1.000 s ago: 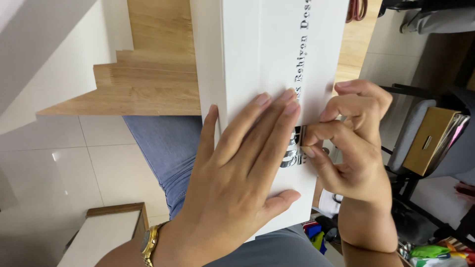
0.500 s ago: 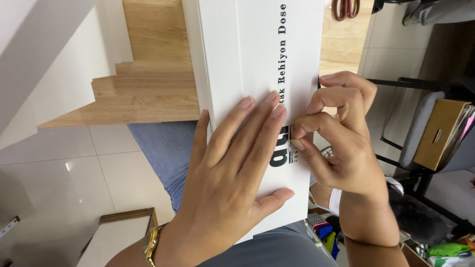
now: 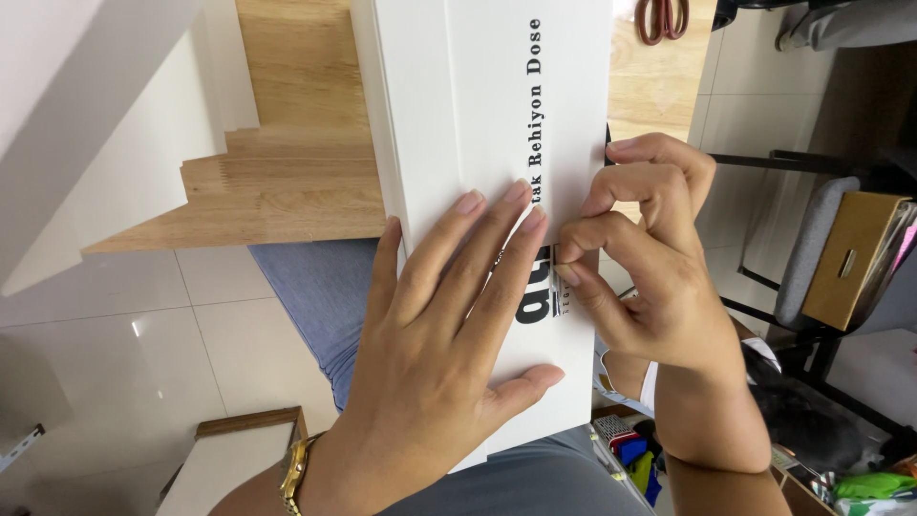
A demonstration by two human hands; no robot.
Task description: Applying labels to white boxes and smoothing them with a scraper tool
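Observation:
A tall white box (image 3: 478, 124) with black printed lettering rests on my lap, its long side running away from me. My left hand (image 3: 430, 354) lies flat on the box's face, fingers spread and pressing it down; a gold watch sits on that wrist. My right hand (image 3: 640, 258) is at the box's right edge, thumb and forefinger pinched together on the printed face beside my left fingertips. What they pinch is too small to make out.
Wooden stair steps (image 3: 277, 162) rise behind the box over a white tiled floor (image 3: 143, 334). A grey chair with a brown cardboard box (image 3: 850, 258) stands at the right. Red-handled scissors (image 3: 659, 19) lie at the top. Colourful items (image 3: 635, 459) sit near my right wrist.
The box has shifted slightly in view, and my right hand's pinching fingers have moved a little along the printed face. My left hand stays flat on the box.

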